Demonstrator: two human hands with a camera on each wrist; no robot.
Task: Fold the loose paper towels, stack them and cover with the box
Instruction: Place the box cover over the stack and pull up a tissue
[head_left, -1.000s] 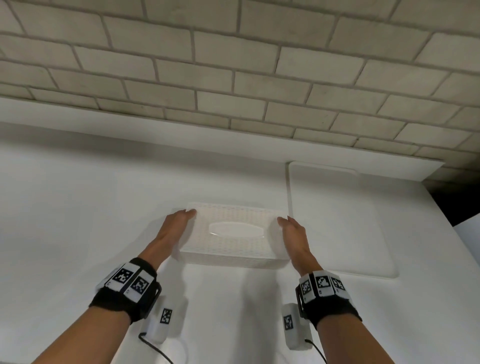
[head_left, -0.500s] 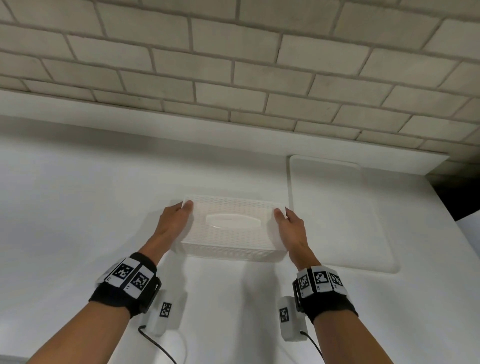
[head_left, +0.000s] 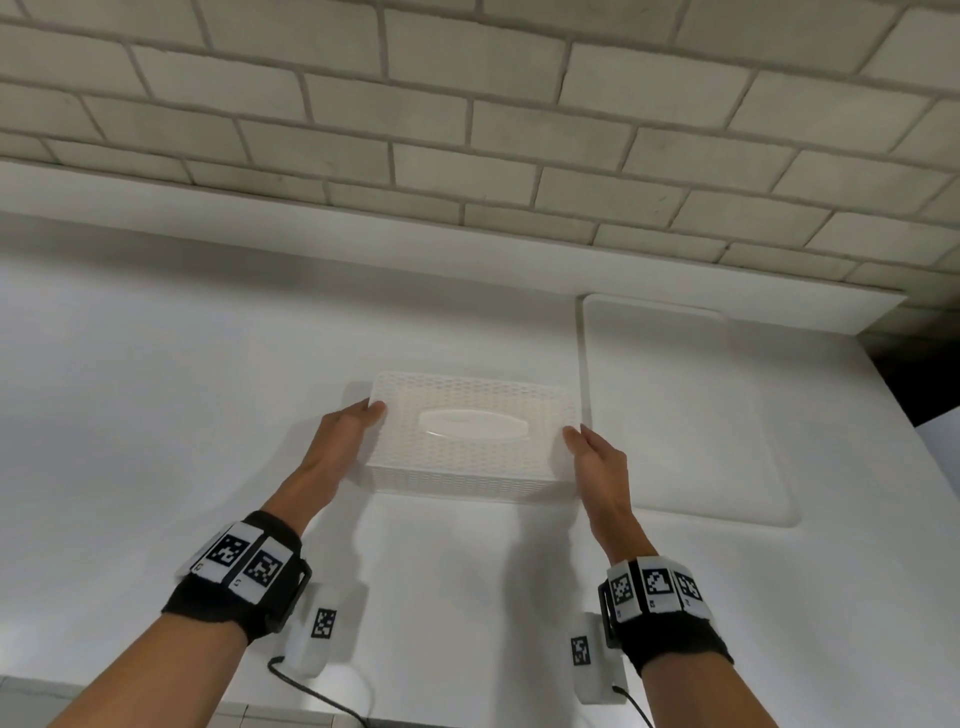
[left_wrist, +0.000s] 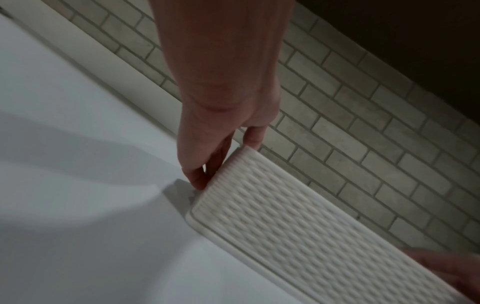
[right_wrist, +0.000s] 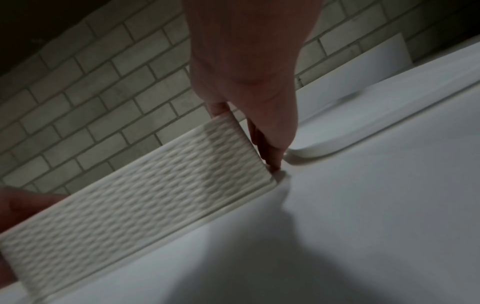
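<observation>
A white lattice-patterned tissue box (head_left: 467, 441) with an oval slot on top sits upside-down like a cover on the white counter (head_left: 156, 415). My left hand (head_left: 343, 436) holds its left end, thumb on the top corner and fingers down the end wall. My right hand (head_left: 592, 457) holds the right end the same way. In the left wrist view the fingers (left_wrist: 200, 174) reach down beside the box (left_wrist: 298, 226) to the counter. The right wrist view shows the same for the right hand (right_wrist: 267, 139) and the box (right_wrist: 155, 195). No paper towels show; whatever lies under the box is hidden.
A flat white board with rounded corners (head_left: 685, 415) lies on the counter just right of the box, its edge (right_wrist: 337, 146) close to my right fingers. A grey brick wall (head_left: 467, 130) rises behind a low ledge. The counter ends at the right (head_left: 924, 467).
Both hands have carried the box a little away from me, toward the wall, keeping the same hold on its ends.
</observation>
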